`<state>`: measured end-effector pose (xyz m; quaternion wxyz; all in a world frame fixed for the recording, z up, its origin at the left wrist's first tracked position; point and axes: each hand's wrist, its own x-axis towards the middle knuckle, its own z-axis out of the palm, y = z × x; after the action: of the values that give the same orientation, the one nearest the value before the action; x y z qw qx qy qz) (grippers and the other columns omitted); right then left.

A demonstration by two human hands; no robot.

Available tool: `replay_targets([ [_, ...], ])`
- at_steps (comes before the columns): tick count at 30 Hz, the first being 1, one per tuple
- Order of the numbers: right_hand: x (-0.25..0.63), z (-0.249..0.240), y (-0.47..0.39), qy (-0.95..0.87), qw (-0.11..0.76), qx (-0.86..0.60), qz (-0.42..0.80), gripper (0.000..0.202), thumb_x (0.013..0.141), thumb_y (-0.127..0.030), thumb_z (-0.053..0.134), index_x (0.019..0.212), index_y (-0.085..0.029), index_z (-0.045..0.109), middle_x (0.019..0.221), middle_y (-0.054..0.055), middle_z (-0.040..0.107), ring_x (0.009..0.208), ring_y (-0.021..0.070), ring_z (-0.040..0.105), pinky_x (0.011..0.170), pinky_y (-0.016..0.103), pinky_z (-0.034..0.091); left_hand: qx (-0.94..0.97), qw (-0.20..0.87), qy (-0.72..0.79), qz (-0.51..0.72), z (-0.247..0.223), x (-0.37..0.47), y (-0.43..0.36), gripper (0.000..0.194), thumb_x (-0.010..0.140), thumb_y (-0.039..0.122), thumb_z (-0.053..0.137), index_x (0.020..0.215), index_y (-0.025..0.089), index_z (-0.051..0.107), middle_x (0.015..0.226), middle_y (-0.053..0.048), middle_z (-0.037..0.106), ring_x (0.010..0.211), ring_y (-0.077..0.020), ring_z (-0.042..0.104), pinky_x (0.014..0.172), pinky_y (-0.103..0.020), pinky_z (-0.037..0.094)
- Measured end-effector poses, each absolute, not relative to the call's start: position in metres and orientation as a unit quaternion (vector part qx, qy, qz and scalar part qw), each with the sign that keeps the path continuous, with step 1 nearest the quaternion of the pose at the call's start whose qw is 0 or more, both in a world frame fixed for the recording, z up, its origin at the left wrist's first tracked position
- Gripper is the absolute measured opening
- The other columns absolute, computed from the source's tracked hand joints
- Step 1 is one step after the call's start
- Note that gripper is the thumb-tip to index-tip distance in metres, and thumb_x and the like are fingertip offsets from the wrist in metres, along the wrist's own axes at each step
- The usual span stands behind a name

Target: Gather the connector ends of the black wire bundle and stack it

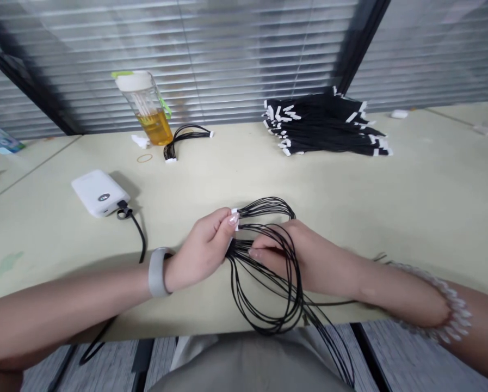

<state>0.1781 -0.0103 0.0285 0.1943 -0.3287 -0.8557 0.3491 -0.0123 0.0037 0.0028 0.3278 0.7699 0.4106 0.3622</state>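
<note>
A wire harness (264,321) of thin black wires with small white connectors hangs between my hands, over the table's front edge. My left hand (207,245) is closed on its connector end, with the thumb pressed against a white connector (234,212). Loops of wire curve away from there to the right and downward. My right hand (286,253) reaches in among these loops, its fingers curled around some of the wires near the left hand. Part of the right fingers is hidden behind the wires. Loose wire ends trail down past the table edge on the right.
A pile of black cables with white connectors (325,128) lies at the back right. Behind my left hand stand a bottle of yellow liquid (156,125) and a short cable (186,133). A white power bank (100,191) with a black cord sits on the left.
</note>
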Motion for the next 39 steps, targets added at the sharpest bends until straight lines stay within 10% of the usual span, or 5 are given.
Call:
replay_targets([
  [12,0.209,0.045,0.000,-0.876,0.087,-0.466,0.083,0.016,0.074,-0.013,0.056,0.061,-0.020,0.061,0.054,-0.001,0.056,0.050,0.0111,0.048,0.048,0.025,0.032,0.768,0.334,0.407,0.365,-0.001,-0.013,0.004,0.035,0.096,0.036,0.032,0.066,0.019,0.038,0.060,0.003,0.038,0.055,-0.0105,0.035,0.053,-0.023,0.034],
  [17,0.225,0.051,0.017,-0.755,0.403,-0.516,-0.021,0.010,0.075,-0.019,0.063,0.081,-0.021,0.072,0.062,0.000,0.066,0.049,0.0113,0.053,0.051,0.028,0.041,0.766,0.338,0.406,0.366,-0.002,-0.015,0.004,0.033,0.096,0.033,0.032,0.067,0.019,0.039,0.062,0.003,0.039,0.057,-0.0103,0.037,0.054,-0.023,0.034],
  [23,0.215,0.057,0.013,-0.579,0.709,-0.333,0.225,0.015,0.083,-0.015,0.059,0.091,-0.023,0.069,0.095,0.003,0.066,0.085,0.0151,0.065,0.082,0.038,0.053,0.766,0.349,0.405,0.358,0.001,-0.014,0.004,0.034,0.095,0.035,0.033,0.067,0.019,0.040,0.061,0.003,0.039,0.056,-0.0108,0.037,0.053,-0.023,0.034],
  [30,0.199,0.042,0.000,-0.693,0.487,-0.402,0.347,0.032,0.086,-0.020,0.054,0.117,-0.023,0.049,0.064,-0.005,0.060,0.046,0.0077,0.052,0.046,0.022,0.045,0.770,0.349,0.391,0.363,-0.002,-0.015,0.004,0.034,0.096,0.034,0.033,0.067,0.018,0.041,0.062,0.003,0.040,0.057,-0.0102,0.038,0.053,-0.023,0.035],
  [39,0.193,0.027,0.002,-0.794,0.292,-0.443,0.297,0.022,0.084,-0.029,0.055,0.066,-0.016,0.054,0.053,-0.006,0.044,0.050,0.0057,0.037,0.047,0.020,0.030,0.770,0.353,0.386,0.365,0.001,-0.014,0.004,0.033,0.096,0.032,0.033,0.067,0.018,0.041,0.062,0.003,0.038,0.056,-0.0100,0.035,0.053,-0.023,0.033],
])
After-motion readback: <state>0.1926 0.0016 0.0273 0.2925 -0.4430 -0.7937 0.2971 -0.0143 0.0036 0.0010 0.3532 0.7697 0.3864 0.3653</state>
